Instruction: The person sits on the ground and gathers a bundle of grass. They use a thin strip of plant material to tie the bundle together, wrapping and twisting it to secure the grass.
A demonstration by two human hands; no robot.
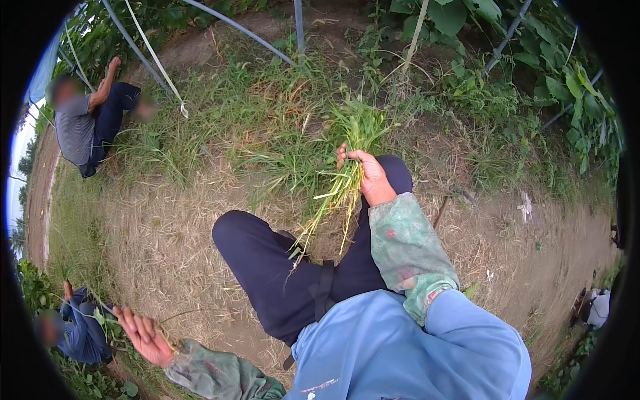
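Observation:
My right hand [372,175] grips a bunch of pulled green grass [361,125] above my bent right knee. The leafy tops fan out beyond the fist, while pale stems and thin roots hang down between my thighs. Out to the far left, my left hand [145,337] has its fingers curled around a thin weed stalk [102,317], with leaves at one end. A stringy end of it shows by the wrist. Growing grass [295,162] stands in front of my knees.
Metal poles [299,30] rise at the back among broad-leaved plants [445,20]. A wooden-handled hand tool [443,212] lies right of my forearm. One person [77,130] squats at upper left, another [82,330] at lower left. White scraps [525,207] lie on the straw-covered ground [165,240].

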